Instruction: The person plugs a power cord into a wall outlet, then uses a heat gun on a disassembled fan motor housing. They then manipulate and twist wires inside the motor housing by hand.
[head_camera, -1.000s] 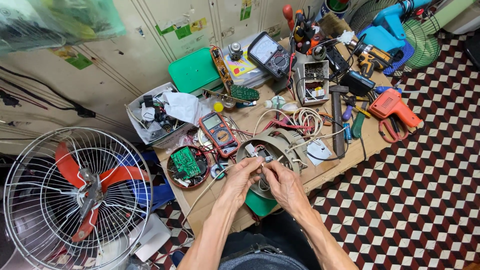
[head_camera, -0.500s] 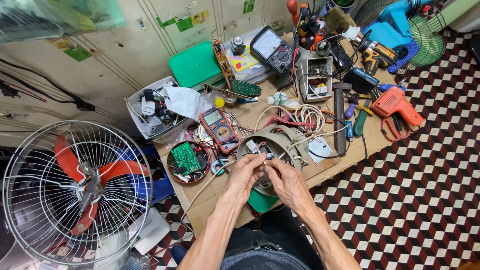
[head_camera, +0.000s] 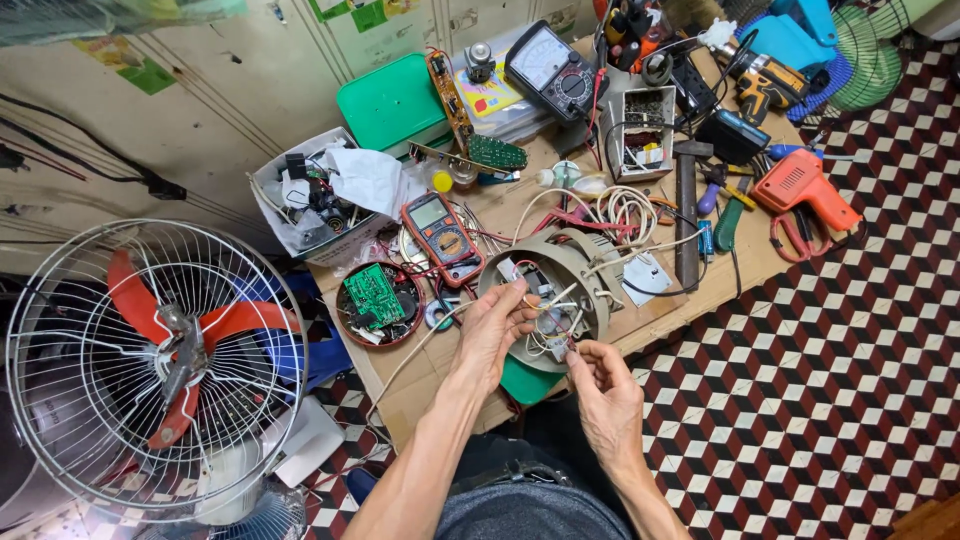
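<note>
Left hand (head_camera: 497, 325) rests curled on the grey round motor housing (head_camera: 552, 290) mid-surface, loosely holding its rim. Right hand (head_camera: 600, 385), at 5 o'clock from it, grip pinched tight on thin wires (head_camera: 556, 340).

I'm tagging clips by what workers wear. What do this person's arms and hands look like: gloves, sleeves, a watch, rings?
Both arms are bare up to the bottom edge of the picture: no sleeves show. The left hand and the right hand wear no gloves. No watch, bracelet or ring can be seen.

Fan housing (head_camera: 570, 262) matt beige plastic; bench (head_camera: 430, 385) bare cardboard-brown, rough; fan guard (head_camera: 110, 300) shiny wire metal; drill (head_camera: 805, 185) glossy orange plastic.
</note>
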